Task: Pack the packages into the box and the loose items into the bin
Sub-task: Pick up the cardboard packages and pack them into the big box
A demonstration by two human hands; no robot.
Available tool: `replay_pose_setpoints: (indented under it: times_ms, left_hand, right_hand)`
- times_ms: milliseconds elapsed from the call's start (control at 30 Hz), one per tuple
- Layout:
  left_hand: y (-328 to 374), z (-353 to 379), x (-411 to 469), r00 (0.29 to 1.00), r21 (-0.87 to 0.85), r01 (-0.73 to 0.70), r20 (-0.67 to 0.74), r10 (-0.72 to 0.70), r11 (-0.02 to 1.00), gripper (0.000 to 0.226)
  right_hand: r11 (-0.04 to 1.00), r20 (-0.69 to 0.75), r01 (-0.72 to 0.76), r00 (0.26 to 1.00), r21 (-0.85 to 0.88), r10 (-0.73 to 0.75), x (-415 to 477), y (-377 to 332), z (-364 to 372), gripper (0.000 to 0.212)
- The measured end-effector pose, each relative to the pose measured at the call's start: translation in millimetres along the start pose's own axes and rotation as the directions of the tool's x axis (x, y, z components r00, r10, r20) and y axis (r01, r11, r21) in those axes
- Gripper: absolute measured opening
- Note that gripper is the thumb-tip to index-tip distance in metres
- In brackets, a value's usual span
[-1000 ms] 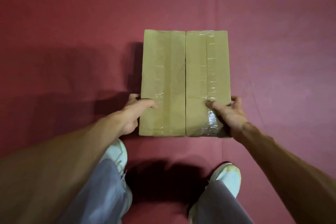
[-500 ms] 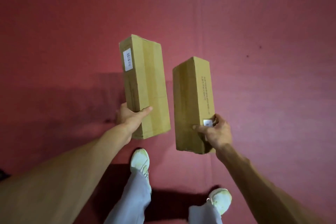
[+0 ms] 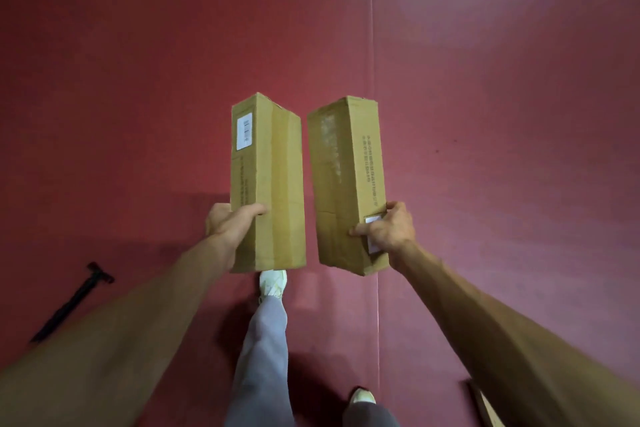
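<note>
Your left hand (image 3: 230, 224) grips the left package (image 3: 273, 184) at its near end, your right hand (image 3: 388, 230) the right package (image 3: 346, 191), both off the red floor (image 3: 485, 114). Hold them apart and level as you carry them to the box.

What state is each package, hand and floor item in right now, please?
Left package: closed, held off the floor.
Right package: closed, held up, apart from the other.
Left hand: grips left package.
Right hand: grips right package.
Black rod: lying on the floor.

matt cardboard pkgs (image 3: 268, 184), matt red floor (image 3: 138, 80)
</note>
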State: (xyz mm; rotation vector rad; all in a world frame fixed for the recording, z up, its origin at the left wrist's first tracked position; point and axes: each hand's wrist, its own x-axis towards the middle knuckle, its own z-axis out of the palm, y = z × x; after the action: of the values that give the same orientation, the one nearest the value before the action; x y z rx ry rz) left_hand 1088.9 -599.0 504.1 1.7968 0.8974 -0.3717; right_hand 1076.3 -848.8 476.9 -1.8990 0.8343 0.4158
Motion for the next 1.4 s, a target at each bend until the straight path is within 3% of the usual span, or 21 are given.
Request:
replay_pose_setpoints:
  times_ms: [133,267,367,467,567,700,767,933,1200,1400]
  left_hand:
    - [-33.3,-50.2,-112.3,0.999,-0.144,-0.007,-0.045,0.000,0.990,0.032]
    - [-64.0,-117.0,-192.5,0.981,-0.240,-0.018,-0.193,-0.030,0.971,0.054]
    - [-99.8,-171.3,-240.1,0.970,-0.300,0.004,-0.230,-0.077,0.954,0.042]
    - [-152.8,-223.9,-283.9,0.947,-0.324,0.033,-0.292,-0.133,0.946,0.031]
    - [-218.9,-277.1,-324.7,0.905,-0.358,0.041,-0.382,-0.186,0.933,0.061]
    - [-316.8,-356.1,-386.1,0.837,-0.356,0.022,-0.505,-0.212,0.934,0.070]
    - [-372.3,-398.7,-415.7,0.809,-0.337,0.016,-0.549,-0.210,0.941,0.081]
    - [-506.7,-496.0,-487.7,0.738,-0.251,0.118,-0.625,-0.254,0.961,0.113]
    - [-610.1,-578.8,-505.5,0.701,-0.419,0.188,-0.576,-0.420,0.888,0.090]
    - [-642.5,-622.8,-437.0,0.726,-0.296,0.271,-0.562,-0.396,0.916,0.086]
  right_hand:
    - [0.995,0.074,0.097,0.993,-0.010,-0.096,-87.6,16.5,-32.7,0.079]
    - [0.987,0.187,0.156,0.972,-0.042,-0.146,-165.2,20.8,-30.0,0.095]
    - [0.973,0.293,0.221,0.936,-0.063,-0.193,-221.1,24.9,-7.5,0.099]
    - [0.952,0.416,0.294,0.879,-0.086,-0.233,-285.2,33.6,25.2,0.085]
    - [0.937,0.533,0.334,0.813,-0.100,-0.233,-344.5,55.4,68.1,0.063]
    - [0.896,0.641,0.410,0.736,-0.168,-0.217,-422.7,96.2,136.0,0.066]
    - [0.878,0.668,0.436,0.715,-0.198,-0.205,-464.8,119.5,168.9,0.066]
    - [0.877,0.707,0.419,0.692,-0.234,-0.142,-579.0,167.1,234.0,0.033]
    - [0.829,0.724,0.459,0.683,-0.319,-0.099,-675.8,210.2,316.4,0.022]
    - [0.812,0.725,0.470,0.684,-0.347,-0.087,-676.4,224.8,398.8,0.037]
